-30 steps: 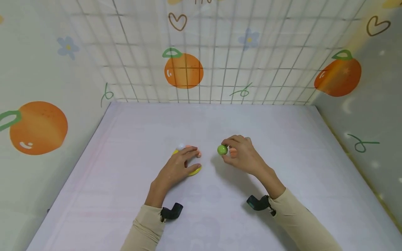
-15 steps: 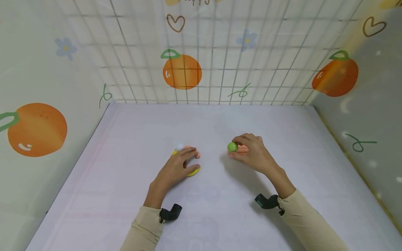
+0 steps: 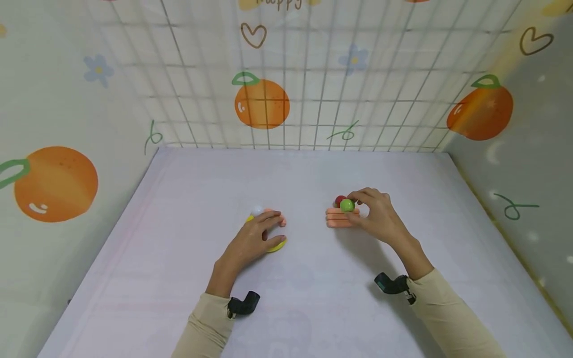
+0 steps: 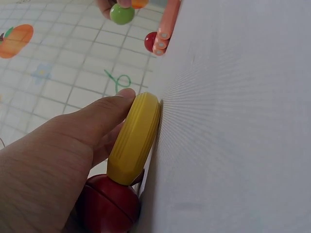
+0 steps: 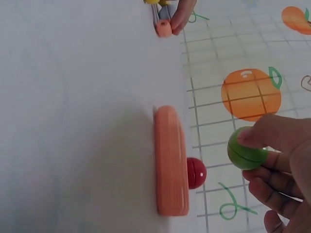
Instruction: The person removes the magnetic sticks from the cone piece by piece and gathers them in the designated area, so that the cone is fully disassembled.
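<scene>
Your right hand (image 3: 380,215) pinches a green ball (image 3: 346,205) between thumb and fingertips, raised off the table (image 3: 295,303), which likely keeps it clear of three salmon sticks (image 3: 336,223) lying side by side and a red ball (image 3: 340,200) at their far side. Your left hand (image 3: 251,238) curls round a yellow piece (image 4: 135,138), thumb along it, probably steadying it between a white ball (image 3: 256,210) and a dark red ball (image 4: 108,204); how firmly you grip it cannot be told
</scene>
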### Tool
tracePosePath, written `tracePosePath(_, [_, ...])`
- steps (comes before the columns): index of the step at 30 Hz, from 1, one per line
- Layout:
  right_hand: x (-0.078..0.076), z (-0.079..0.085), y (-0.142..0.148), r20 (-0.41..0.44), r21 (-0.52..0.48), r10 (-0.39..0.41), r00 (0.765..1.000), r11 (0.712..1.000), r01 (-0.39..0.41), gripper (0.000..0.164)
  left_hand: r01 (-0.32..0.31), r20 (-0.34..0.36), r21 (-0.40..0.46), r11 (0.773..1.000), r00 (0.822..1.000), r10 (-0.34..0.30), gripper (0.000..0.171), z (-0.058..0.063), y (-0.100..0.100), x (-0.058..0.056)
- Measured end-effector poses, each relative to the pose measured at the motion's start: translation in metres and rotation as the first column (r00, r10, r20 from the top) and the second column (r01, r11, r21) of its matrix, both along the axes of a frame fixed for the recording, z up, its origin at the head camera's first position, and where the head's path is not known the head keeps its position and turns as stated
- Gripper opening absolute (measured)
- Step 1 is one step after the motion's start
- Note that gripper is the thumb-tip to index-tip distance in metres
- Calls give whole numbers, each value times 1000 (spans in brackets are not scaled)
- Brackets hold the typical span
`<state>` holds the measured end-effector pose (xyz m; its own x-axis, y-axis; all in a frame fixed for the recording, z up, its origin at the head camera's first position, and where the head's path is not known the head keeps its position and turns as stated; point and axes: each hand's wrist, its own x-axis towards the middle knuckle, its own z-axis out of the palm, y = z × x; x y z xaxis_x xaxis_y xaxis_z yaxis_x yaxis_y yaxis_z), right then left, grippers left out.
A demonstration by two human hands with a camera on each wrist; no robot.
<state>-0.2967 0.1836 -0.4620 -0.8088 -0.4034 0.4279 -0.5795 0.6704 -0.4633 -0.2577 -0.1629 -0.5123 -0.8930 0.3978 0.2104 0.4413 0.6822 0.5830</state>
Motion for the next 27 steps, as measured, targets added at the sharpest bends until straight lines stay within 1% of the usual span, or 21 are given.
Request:
tracePosePath(3, [-5,-2,6,2,3,-15,1000,1000,15,28,-2,14,7,1000,1000,2,59,0,0,0])
tracePosePath(7, [-12,-6,13,3,16,-58,998,998,58,33,1,20,17,1000,1000,-1,59,0,0,0])
tracePosePath(11, [-19,-8,17,6,41,-101,995,994,101,36,7,7,8,1000,1000,-7,58,-1,0,0])
tracePosePath(16, [-29,-11,21,21,75,-121,992,990,119,34,2,-3,0,1000,1000,-2,56,-1,-1,0])
tracePosePath(18, [-32,-12,22,39,85,-131,991,988,128,34,-1,-11,-2,1000,1000,1,56,-2,-1,0])
tracePosePath(21, [-36,-14,22,89,97,-153,984,985,145,34,-3,-22,-4,1000,1000,3,56,-2,-1,1])
tracePosePath(24, [-39,-15,22,150,102,-173,973,982,159,33,-7,-18,-11,1000,1000,7,57,-2,-1,1])
tracePosePath(27, [-41,-16,22,181,109,-182,966,980,164,34,-7,-10,-15,1000,1000,7,57,-3,-1,1])
